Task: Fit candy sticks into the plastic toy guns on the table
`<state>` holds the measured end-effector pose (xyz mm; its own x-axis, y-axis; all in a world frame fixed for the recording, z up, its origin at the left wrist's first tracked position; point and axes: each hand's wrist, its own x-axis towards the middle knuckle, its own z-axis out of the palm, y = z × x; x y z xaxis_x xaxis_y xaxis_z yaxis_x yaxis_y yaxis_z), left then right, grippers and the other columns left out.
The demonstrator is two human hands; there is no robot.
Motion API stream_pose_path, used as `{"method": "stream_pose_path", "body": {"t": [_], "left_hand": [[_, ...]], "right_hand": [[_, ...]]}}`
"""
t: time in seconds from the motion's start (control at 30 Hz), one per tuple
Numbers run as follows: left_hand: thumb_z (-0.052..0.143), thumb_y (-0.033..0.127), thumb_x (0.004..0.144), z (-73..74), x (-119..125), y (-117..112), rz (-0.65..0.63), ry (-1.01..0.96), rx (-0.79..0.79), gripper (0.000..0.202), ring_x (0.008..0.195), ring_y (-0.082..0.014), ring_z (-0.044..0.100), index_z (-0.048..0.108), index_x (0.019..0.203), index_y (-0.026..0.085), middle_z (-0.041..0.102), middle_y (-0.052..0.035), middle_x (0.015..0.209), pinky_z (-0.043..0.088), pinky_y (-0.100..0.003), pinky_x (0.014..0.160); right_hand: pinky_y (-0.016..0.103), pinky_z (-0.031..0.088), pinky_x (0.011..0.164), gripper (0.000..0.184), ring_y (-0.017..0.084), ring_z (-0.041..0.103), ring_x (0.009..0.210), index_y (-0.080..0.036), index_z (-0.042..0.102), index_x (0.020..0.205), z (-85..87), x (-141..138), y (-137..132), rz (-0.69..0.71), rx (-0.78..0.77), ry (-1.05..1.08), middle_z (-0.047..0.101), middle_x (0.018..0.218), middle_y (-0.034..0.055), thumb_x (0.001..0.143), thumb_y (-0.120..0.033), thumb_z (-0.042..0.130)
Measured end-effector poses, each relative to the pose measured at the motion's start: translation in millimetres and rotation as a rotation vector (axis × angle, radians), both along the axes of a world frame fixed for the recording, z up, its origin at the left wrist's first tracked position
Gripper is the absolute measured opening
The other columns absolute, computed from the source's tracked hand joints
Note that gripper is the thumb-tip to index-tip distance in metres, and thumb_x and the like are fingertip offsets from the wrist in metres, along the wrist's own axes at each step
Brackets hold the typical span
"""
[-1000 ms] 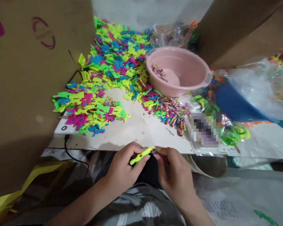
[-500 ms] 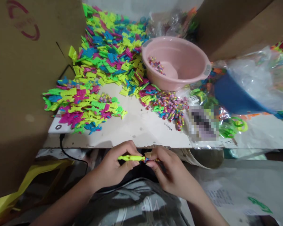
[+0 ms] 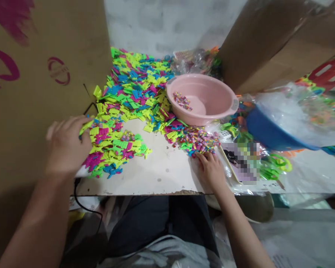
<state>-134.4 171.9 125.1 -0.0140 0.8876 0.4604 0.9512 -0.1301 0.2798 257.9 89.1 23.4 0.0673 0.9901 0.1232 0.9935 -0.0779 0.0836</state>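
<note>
Two hands work at one table (image 3: 162, 175). The left hand (image 3: 65, 145), fingers curled around a yellow piece (image 3: 86, 126), rests on the near pile (image 3: 114, 145). The right hand (image 3: 210, 169), fingers loosely apart, touches the bead heap (image 3: 198, 139) below one pink basin (image 3: 201, 98).

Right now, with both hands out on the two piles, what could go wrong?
The left hand is over the plastic pieces close to the table edge, so a sweep might push some off. The right hand reaches the small rolls beside loose plastic bags, which could snag. A phone half buried under the pieces might get dragged by its cable.
</note>
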Motion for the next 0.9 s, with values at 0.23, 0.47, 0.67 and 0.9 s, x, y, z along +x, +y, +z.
{"method": "stream_pose_path", "body": {"t": [0.23,0.47,0.67,0.9], "left_hand": [[0.048,0.035,0.092,-22.4,46.4,7.0,-0.169,0.057,-0.075,0.039,0.135,-0.0369,0.045,0.06,0.122,0.014,0.059,-0.0176,0.136,0.022,-0.066,0.114],[0.057,0.029,0.089,-67.0,159.6,58.3,-0.398,0.005,-0.344,0.055,0.14,-0.0312,0.041,0.045,0.141,0.016,0.045,-0.017,0.15,0.031,-0.048,0.116],[0.069,0.038,0.083,-75.0,197.9,115.8,-0.383,-0.014,-0.443,0.064,0.138,-0.0359,0.043,0.047,0.139,0.018,0.04,-0.0181,0.152,0.037,-0.048,0.111],[0.056,0.014,0.09,-85.5,189.5,82.0,-0.464,-0.016,-0.471,0.04,0.129,-0.0315,0.051,0.056,0.129,0.018,0.052,-0.0139,0.142,0.042,-0.052,0.109]], "right_hand": [[0.039,0.038,0.08,0.032,0.03,0.061,0.096,-0.015,0.066,0.11,0.7,-15.5,20.6,0.091,-0.057,-0.016,0.066,0.107,0.0169,0.091,-0.006,0.041],[0.038,0.034,0.084,0.029,0.026,0.061,0.094,-0.018,0.067,0.105,7.6,-10.4,17.7,0.25,-0.007,0.075,0.069,0.098,0.0116,0.093,-0.006,0.044],[0.034,0.04,0.076,0.02,0.021,0.061,0.082,-0.018,0.062,0.101,-6.3,-19.5,-21.9,0.397,0.252,0.44,0.066,0.088,0.0066,0.098,-0.017,0.043],[0.032,0.049,0.067,0.012,0.019,0.06,0.074,-0.021,0.06,0.093,-24.6,-32.3,-53.0,0.321,0.376,0.915,0.064,0.08,0.0037,0.097,-0.024,0.048]]}}
